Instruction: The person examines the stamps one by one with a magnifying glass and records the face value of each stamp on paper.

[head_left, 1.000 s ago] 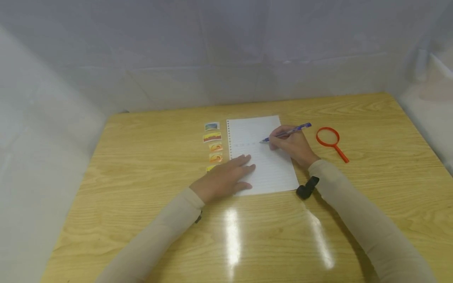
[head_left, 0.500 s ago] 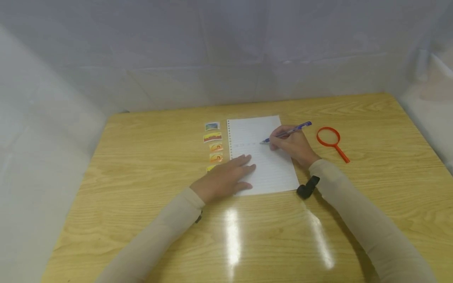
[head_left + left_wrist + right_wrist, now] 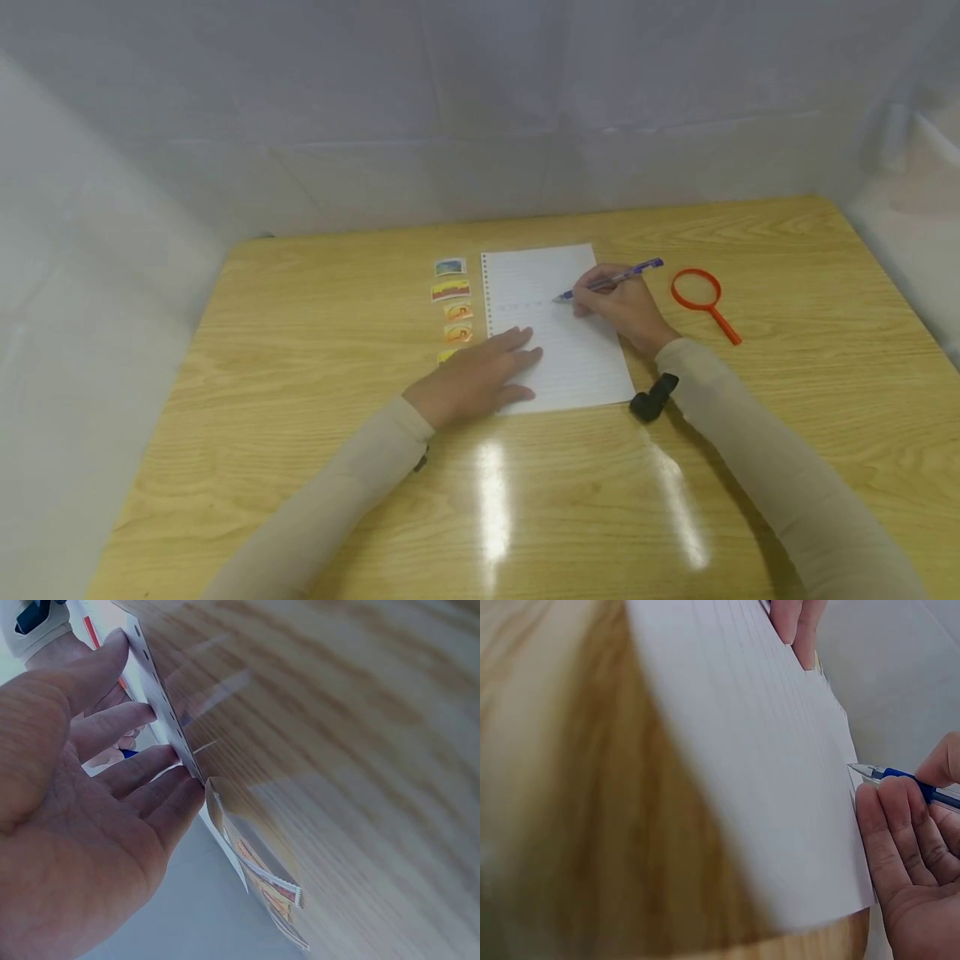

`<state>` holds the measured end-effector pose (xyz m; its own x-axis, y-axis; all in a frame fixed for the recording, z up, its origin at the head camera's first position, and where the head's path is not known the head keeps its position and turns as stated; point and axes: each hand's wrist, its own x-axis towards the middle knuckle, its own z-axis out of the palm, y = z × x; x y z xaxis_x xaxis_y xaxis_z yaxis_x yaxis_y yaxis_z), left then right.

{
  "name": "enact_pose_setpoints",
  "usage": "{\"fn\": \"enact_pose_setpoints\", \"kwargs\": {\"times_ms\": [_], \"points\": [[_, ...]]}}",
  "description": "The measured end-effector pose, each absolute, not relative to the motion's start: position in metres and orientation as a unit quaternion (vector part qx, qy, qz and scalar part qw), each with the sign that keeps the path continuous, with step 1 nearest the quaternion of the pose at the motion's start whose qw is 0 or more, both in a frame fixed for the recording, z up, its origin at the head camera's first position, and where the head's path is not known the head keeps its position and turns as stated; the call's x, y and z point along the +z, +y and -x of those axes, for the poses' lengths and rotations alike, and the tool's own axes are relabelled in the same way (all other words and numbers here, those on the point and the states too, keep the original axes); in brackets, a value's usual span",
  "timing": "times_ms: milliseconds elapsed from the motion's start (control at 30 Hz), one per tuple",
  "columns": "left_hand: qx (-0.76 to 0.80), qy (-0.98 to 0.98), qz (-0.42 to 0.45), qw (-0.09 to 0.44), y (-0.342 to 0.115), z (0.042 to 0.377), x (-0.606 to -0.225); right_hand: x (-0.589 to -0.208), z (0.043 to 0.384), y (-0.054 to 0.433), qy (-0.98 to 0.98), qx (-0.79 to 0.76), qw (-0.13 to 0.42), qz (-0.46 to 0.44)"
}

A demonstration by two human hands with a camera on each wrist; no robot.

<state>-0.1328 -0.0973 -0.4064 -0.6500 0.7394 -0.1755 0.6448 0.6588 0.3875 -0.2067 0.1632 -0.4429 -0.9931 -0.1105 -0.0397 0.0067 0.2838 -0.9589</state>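
Observation:
A lined sheet of paper (image 3: 577,367) with punched holes down its left side lies on the table. My right hand (image 3: 618,308) pinches a blue pen (image 3: 611,281), its tip at the paper by a short row of faint marks. In the right wrist view the pen (image 3: 900,778) sits between thumb and fingers, its point close over the sheet (image 3: 772,772). My left hand (image 3: 480,375) rests on the paper's lower left with fingers spread; the left wrist view shows the fingers (image 3: 139,761) straight at the holed edge. Beside it runs a column of stamps (image 3: 451,290), the lowest partly hidden.
A red magnifying glass (image 3: 712,310) lies on the wooden table (image 3: 300,358) to the right of the paper. White sheeting (image 3: 480,167) hangs behind the table's far edge. A dark wrist strap (image 3: 652,398) is on the right sleeve, near the sheet's lower right corner.
The pen and right hand have shifted very slightly to the right along the row of marks. The left hand, paper and stamps have stayed in place.

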Motion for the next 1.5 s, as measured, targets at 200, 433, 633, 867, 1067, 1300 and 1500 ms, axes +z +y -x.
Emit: {"fn": "enact_pose_setpoints", "kwargs": {"times_ms": [200,433,633,867,1067,1300,1500], "points": [[0.148,0.897,-0.383,0.163,-0.0972,0.1327,-0.406,-0.4426,0.2078,0.1631,0.808,-0.585,0.054,0.033],[0.149,0.897,-0.382,0.163,-0.0967,0.1327,-0.4059,-0.4405,0.2083,0.1631,0.819,-0.57,0.054,0.041],[0.145,0.898,-0.383,0.16,-0.0965,0.1327,-0.4069,-0.4404,0.2078,0.1629,0.814,-0.577,0.052,0.038],[0.148,0.898,-0.383,0.161,-0.0967,0.1327,-0.407,-0.4417,0.2078,0.1627,0.799,-0.598,0.042,0.036],[0.148,0.897,-0.384,0.16,-0.097,0.1326,-0.4066,-0.4409,0.2071,0.1627,0.784,-0.617,0.043,0.047],[0.151,0.897,-0.384,0.16,-0.0974,0.1324,-0.4064,-0.4425,0.207,0.1635,0.788,-0.612,0.048,0.045],[0.153,0.896,-0.383,0.162,-0.097,0.1326,-0.4054,-0.443,0.2068,0.1645,0.796,-0.603,0.044,0.02]]}}
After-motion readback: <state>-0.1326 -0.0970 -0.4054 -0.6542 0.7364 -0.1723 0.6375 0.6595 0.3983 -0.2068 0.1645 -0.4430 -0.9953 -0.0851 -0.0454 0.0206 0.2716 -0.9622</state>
